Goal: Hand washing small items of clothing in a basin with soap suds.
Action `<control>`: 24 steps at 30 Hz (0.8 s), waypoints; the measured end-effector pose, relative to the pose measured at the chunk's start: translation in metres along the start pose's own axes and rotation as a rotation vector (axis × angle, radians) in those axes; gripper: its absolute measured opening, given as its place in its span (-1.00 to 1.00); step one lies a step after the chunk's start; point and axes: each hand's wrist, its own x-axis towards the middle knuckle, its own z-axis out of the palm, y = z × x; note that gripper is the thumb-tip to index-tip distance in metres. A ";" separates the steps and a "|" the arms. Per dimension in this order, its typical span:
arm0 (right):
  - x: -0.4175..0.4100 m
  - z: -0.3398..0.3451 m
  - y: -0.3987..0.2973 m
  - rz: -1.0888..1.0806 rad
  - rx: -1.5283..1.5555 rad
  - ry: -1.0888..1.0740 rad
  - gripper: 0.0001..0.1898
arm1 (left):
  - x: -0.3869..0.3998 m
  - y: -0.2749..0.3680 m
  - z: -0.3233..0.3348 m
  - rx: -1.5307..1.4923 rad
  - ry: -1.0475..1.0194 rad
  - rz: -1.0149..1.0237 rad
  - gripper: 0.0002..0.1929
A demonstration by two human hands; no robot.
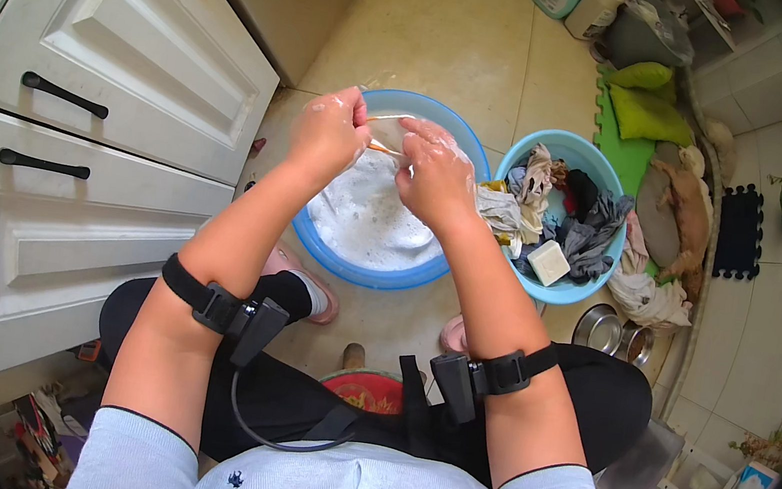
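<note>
A blue plastic basin [371, 277] full of white suds stands on the floor before me. Over its far part, my left hand [332, 131] and my right hand [438, 168] hold a thin pale band with orange parts [379, 148] stretched between them; I cannot tell exactly what it is. Suds cling to the fingers of both hands. To the right, touching or close to the basin, a light blue tub [556, 293] holds wet-looking crumpled clothes [591, 225]. A white bar of soap [549, 263] lies on the clothes at the tub's near side.
White cabinet doors [111, 240] with black handles stand at the left. Steel bowls [598, 329] and a white cloth [652, 300] lie right of the tub. A brown dog or plush animal [684, 220] lies by the wall. Bottles [595, 8] stand at the back.
</note>
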 end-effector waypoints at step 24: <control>-0.045 0.180 0.084 0.348 -0.122 -0.984 -0.78 | -0.026 -0.131 0.201 0.476 -0.576 -0.073 -0.84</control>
